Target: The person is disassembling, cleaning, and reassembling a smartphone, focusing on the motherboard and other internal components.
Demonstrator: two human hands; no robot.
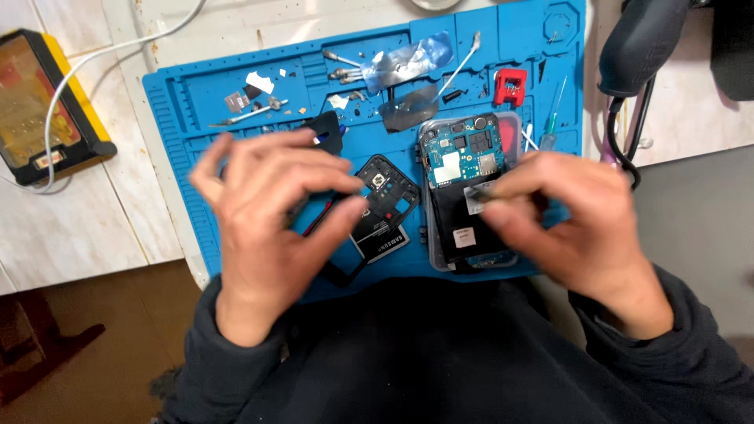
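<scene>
An opened phone (463,157) lies on a blue work mat (181,102), showing its blue circuit board and a black lower half. My right hand (577,228) is over its right side, thumb and forefinger pinched on a small grey piece (476,196) above the black part. My left hand (267,212) is motion-blurred; its thumb and forefinger close on the left edge of a black phone frame (389,192). That frame rests on a black battery (381,239). A thin red and black tool (314,221) shows under my left fingers.
Tweezers (251,114), screws, foil scraps (408,63) and a small red tool (510,85) are scattered on the mat's far side. A yellow-edged device (43,106) with a white cable lies at the left. A dark handled tool (640,43) with a cord hangs at the top right.
</scene>
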